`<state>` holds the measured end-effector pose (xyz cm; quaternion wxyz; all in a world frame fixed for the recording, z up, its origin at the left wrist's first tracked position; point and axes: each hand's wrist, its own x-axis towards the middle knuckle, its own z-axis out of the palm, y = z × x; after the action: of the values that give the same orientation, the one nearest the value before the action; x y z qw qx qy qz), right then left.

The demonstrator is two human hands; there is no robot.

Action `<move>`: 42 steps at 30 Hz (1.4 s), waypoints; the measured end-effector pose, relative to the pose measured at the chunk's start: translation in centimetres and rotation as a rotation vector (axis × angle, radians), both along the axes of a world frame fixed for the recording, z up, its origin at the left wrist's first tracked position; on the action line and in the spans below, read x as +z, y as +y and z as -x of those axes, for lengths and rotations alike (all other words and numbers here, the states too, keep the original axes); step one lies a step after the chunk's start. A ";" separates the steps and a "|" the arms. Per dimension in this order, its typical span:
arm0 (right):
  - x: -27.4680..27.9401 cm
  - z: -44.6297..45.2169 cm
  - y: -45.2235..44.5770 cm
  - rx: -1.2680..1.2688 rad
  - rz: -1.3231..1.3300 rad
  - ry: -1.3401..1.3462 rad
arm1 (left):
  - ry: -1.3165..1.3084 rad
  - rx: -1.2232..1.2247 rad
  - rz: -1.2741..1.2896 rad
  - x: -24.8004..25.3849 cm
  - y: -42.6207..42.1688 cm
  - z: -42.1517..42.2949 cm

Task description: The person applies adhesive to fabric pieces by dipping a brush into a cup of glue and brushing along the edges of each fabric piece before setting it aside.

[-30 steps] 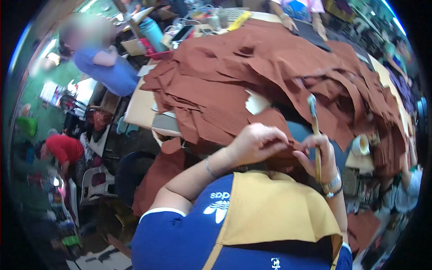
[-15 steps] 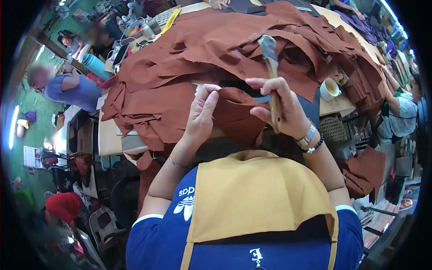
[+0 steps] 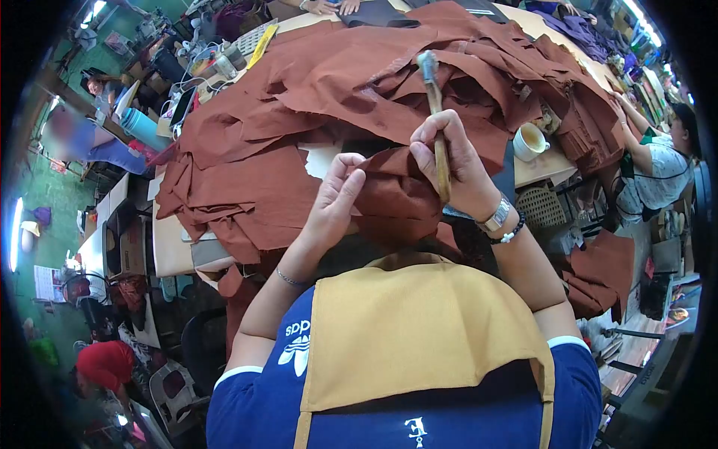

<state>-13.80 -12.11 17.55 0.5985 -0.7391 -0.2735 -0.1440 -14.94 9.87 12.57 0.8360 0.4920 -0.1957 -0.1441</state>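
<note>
A piece of rust-brown fabric (image 3: 396, 196) hangs between my two hands. My left hand (image 3: 335, 200) pinches its left edge between thumb and fingers. My right hand (image 3: 462, 166) is closed around the wooden handle of a brush (image 3: 436, 101), whose pale, wet-looking bristles point up and away from me. The right fingers also meet the fabric's upper right edge; whether they grip it I cannot tell. Beyond both hands spreads a large heap of the same brown fabric (image 3: 314, 97). A white cup (image 3: 530, 142) with something pale inside stands right of my right hand.
Bottles (image 3: 224, 66), cables and a yellow strip (image 3: 262, 45) lie at the table's back left. More brown fabric (image 3: 598, 273) hangs low on the right. Co-workers are around: one at right (image 3: 662, 165), one in red (image 3: 107, 364) at lower left, and hands (image 3: 321, 7) across the table.
My right hand has closed its spread fingers around the brush and come to the fabric's right edge. The brush tip has shifted slightly left. My left hand keeps its pinch.
</note>
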 end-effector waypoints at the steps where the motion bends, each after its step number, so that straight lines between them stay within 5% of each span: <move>1: 0.0 0.0 0.0 -0.029 -0.001 -0.021 | 0.024 -0.010 0.003 0.1 -0.3 0.3; 6: 0.3 -0.8 -1.6 -0.154 0.181 -0.207 | -0.241 -0.101 -0.570 -1.5 -0.5 1.4; 10: 0.9 -0.9 -3.9 -0.209 0.288 -0.239 | -0.167 -0.168 -0.882 -2.4 0.4 1.7; 17: 2.0 -0.9 -7.2 -0.343 0.372 -0.256 | -0.151 0.102 -0.815 -4.0 3.7 1.1; 24: 3.7 -0.6 -6.2 -0.253 0.364 -0.297 | 0.115 -0.377 -0.725 -0.5 2.1 1.0; 27: 4.6 0.2 -3.5 -0.099 0.428 -0.428 | -0.051 -0.026 -0.354 1.1 -1.6 1.1; 28: 4.4 0.6 -2.8 -0.024 0.448 -0.432 | -0.218 -0.018 -0.414 1.6 -2.1 0.3; 34: 5.2 2.6 -1.5 0.096 0.623 -0.477 | -0.144 -0.325 -0.318 2.9 -2.4 -0.8; 38: 7.1 3.0 -3.3 0.031 0.502 -0.266 | -0.580 -0.174 -0.444 4.5 -0.9 -2.2; 42: 8.0 3.3 -6.7 -0.121 0.446 -0.485 | -0.695 -0.081 -0.697 6.4 1.2 -1.1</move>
<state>-17.10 -18.83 25.54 0.3298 -0.8110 -0.3884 -0.2875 -13.89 11.10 18.97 0.5007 0.7534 -0.4218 -0.0607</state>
